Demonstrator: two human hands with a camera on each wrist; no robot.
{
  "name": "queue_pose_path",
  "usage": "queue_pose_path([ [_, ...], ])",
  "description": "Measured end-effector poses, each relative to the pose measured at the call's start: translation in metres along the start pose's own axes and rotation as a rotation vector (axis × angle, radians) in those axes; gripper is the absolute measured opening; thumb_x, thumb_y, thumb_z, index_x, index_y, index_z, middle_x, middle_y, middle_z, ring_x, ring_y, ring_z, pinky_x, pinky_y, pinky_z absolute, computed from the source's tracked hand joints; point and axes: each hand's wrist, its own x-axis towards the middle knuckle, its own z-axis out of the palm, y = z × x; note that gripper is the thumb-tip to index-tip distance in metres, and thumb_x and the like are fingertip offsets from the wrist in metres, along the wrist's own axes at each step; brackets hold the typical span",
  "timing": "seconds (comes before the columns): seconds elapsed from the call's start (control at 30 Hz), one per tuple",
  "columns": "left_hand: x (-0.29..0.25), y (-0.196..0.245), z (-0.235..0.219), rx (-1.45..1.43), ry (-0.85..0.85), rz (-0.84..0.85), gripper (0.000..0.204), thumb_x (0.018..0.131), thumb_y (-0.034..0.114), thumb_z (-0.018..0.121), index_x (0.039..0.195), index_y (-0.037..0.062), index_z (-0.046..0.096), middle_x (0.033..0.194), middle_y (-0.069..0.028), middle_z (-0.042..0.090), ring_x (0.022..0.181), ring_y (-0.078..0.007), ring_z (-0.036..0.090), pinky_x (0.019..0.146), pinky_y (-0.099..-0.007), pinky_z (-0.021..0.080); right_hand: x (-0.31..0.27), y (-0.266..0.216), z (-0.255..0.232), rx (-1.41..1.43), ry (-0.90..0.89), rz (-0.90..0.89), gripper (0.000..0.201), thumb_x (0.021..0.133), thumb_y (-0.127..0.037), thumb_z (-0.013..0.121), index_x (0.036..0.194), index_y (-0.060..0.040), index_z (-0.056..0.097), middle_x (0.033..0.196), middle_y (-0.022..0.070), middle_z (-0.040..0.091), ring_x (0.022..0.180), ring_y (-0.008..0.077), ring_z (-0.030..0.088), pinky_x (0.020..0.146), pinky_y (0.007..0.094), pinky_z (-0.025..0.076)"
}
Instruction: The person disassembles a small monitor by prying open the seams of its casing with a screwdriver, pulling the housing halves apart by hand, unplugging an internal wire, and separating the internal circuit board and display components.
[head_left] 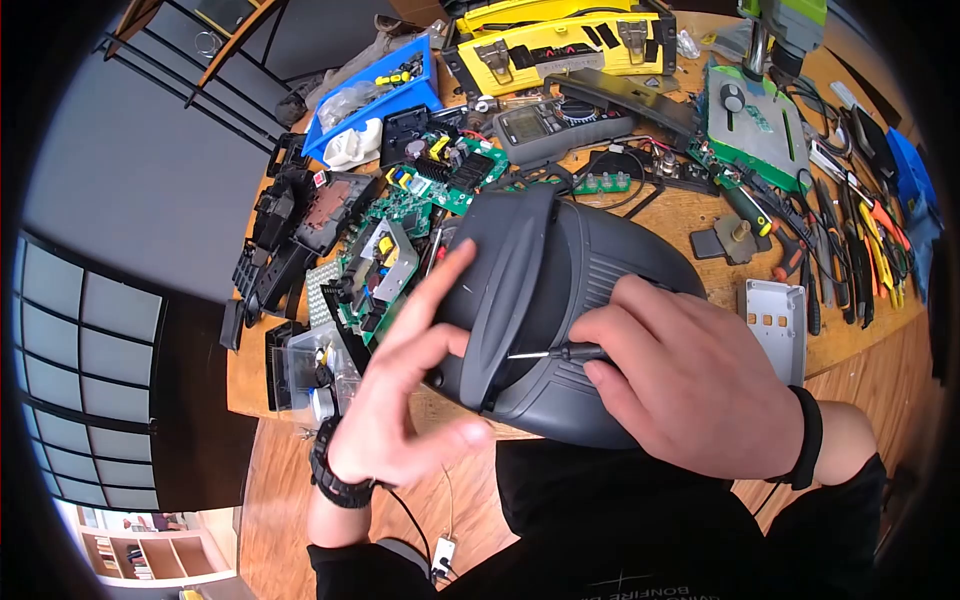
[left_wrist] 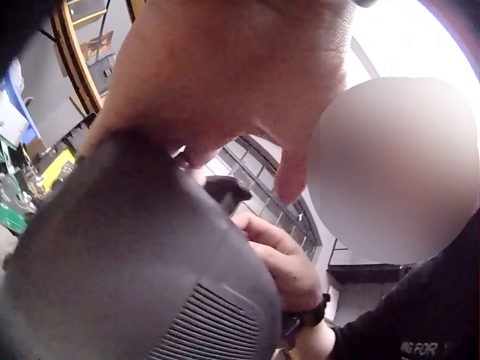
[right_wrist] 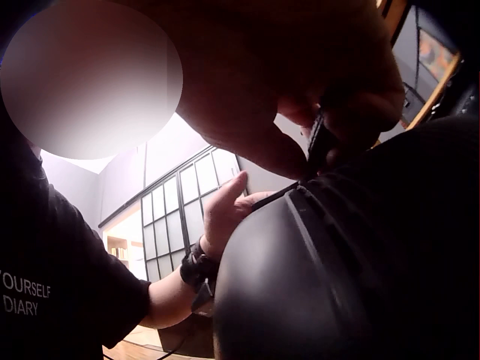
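At the near edge of the wooden bench (head_left: 655,217) lies a dark grey housing (head_left: 640,245), crossed by a raised band (head_left: 520,280). The left hand (head_left: 400,385) rests against it, fingers spread, thumb apart; the right hand (head_left: 700,380) pinches a slim screwdriver (head_left: 577,352), tip by the band's edge, though whether it seats there is hard to tell. Light pressure, a low blade and left fingers off its line should serve best.

A rounded dark-grey housing (head_left: 565,285) is held at the bench (head_left: 850,340) edge; a screwdriver (head_left: 580,352) is pointed at its raised band (head_left: 515,295)
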Motion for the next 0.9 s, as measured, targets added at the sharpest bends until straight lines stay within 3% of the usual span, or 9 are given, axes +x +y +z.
queue_pose_path([
  [0.07,-0.001,0.019,0.015,-0.008,0.073,-0.163,0.026,0.070,0.011,0.076,0.089,0.0007,0.061,0.153,-0.0293,0.032,0.145,-0.0439,0.029,0.115,-0.0472,0.026,0.000,0.001,0.001,-0.016,0.004,-0.006,0.021,0.085,-0.008,0.063,0.105,-0.0047,0.057,0.091,0.0116,0.054,0.077,0.0314,0.060,0.068,0.0390,0.048],
  [0.17,-0.002,0.005,0.022,0.061,0.155,-0.077,0.023,0.066,0.000,0.073,0.081,0.0022,0.056,0.151,-0.0272,0.037,0.145,-0.0432,0.029,0.114,-0.0478,0.027,0.001,0.000,0.005,-0.053,0.019,-0.018,0.022,0.084,-0.008,0.064,0.104,-0.0047,0.057,0.090,0.0113,0.053,0.076,0.0309,0.059,0.067,0.0389,0.048],
  [0.33,-0.004,0.001,0.028,0.018,0.204,-0.079,0.020,0.066,-0.001,0.070,0.076,0.0042,0.053,0.147,-0.0240,0.042,0.145,-0.0427,0.030,0.114,-0.0500,0.026,0.002,-0.001,0.008,-0.114,0.029,-0.021,0.022,0.083,-0.007,0.065,0.103,-0.0050,0.057,0.088,0.0111,0.051,0.075,0.0298,0.059,0.066,0.0384,0.048],
  [0.53,-0.008,-0.004,0.030,-0.108,0.230,-0.121,0.019,0.063,0.002,0.069,0.078,0.0059,0.058,0.148,-0.0226,0.040,0.147,-0.0407,0.023,0.117,-0.0506,0.017,0.002,0.006,0.005,-0.021,-0.028,0.008,0.020,0.080,-0.006,0.067,0.098,-0.0059,0.058,0.084,0.0102,0.050,0.074,0.0284,0.061,0.062,0.0370,0.048],
  [0.67,-0.008,-0.006,0.030,-0.135,0.234,-0.124,0.021,0.062,0.003,0.070,0.081,0.0048,0.061,0.149,-0.0231,0.040,0.147,-0.0406,0.023,0.117,-0.0503,0.016,0.005,0.006,0.009,-0.026,0.052,-0.041,0.022,0.075,-0.004,0.068,0.094,-0.0049,0.057,0.081,0.0089,0.049,0.068,0.0266,0.059,0.057,0.0361,0.047],
  [0.8,-0.008,-0.002,0.024,-0.063,0.162,-0.083,0.028,0.064,0.007,0.068,0.091,0.0037,0.060,0.150,-0.0244,0.038,0.147,-0.0401,0.025,0.117,-0.0513,0.018,0.010,0.004,0.005,-0.038,0.022,-0.079,0.022,0.073,-0.003,0.068,0.092,-0.0037,0.057,0.080,0.0083,0.047,0.066,0.0255,0.058,0.055,0.0345,0.046],
  [0.83,-0.010,-0.007,0.020,-0.025,0.129,-0.050,0.035,0.068,0.018,0.066,0.099,0.0027,0.060,0.150,-0.0255,0.037,0.145,-0.0406,0.028,0.116,-0.0518,0.020,0.011,0.003,0.004,-0.040,0.021,-0.081,0.022,0.073,-0.003,0.068,0.092,-0.0037,0.057,0.080,0.0083,0.047,0.066,0.0255,0.058,0.055,0.0345,0.046],
  [0.9,-0.009,-0.010,0.020,-0.124,0.197,-0.055,0.037,0.071,0.023,0.064,0.101,0.0023,0.060,0.150,-0.0262,0.037,0.144,-0.0410,0.030,0.116,-0.0518,0.021,0.011,0.002,0.002,-0.063,-0.051,-0.082,0.021,0.073,-0.003,0.068,0.091,-0.0035,0.056,0.079,0.0085,0.046,0.066,0.0253,0.057,0.054,0.0341,0.046],
])
